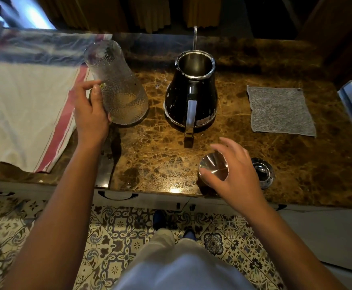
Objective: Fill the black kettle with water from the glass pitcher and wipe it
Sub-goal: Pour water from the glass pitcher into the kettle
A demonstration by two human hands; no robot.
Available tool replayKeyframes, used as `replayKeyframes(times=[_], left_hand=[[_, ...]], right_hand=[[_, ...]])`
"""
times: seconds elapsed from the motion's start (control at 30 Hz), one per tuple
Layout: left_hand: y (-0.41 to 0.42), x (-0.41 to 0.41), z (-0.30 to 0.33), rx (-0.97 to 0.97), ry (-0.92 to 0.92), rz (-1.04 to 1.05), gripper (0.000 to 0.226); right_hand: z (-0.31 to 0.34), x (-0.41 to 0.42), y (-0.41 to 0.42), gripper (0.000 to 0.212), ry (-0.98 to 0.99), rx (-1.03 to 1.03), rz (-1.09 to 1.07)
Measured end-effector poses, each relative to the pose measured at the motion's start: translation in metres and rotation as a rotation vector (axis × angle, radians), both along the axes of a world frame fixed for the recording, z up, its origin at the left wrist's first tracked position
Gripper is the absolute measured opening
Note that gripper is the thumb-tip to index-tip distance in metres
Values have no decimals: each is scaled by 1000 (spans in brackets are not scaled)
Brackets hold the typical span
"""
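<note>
Counter: a brown marble top [254,164] stood above a patterned tile floor [116,237].
Kettle: the black kettle [191,95] sat mid-counter, lid off, its handle toward the person.
Pitcher: the glass pitcher [118,84] stood just left of the kettle, beaded with droplets.
Left hand: the left hand [90,114] gripped the pitcher's side, fingers curled round the glass.
Right hand: the right hand [233,172] hovered with fingers spread over the steel lid [212,167]; contact could not be told.
Cloths: a grey cloth [279,110] lay right of the kettle; a white towel with red stripes [24,114] lay left.
</note>
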State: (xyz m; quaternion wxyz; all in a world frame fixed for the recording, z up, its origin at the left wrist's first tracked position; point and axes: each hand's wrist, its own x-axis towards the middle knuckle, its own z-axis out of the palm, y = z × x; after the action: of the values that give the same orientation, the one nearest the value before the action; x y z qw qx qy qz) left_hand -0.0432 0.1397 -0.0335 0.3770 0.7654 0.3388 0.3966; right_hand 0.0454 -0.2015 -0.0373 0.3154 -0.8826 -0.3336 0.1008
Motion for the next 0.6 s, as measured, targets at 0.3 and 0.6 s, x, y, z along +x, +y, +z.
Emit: replayKeyframes(times=[0.3, 0.6], left_hand=[[-7, 2, 10, -27, 7, 20, 31], [-14, 0, 2, -70, -112, 27, 28]], right_hand=[[48, 23, 77, 25, 361, 460, -121], [33, 31, 132, 45, 650, 646, -268]])
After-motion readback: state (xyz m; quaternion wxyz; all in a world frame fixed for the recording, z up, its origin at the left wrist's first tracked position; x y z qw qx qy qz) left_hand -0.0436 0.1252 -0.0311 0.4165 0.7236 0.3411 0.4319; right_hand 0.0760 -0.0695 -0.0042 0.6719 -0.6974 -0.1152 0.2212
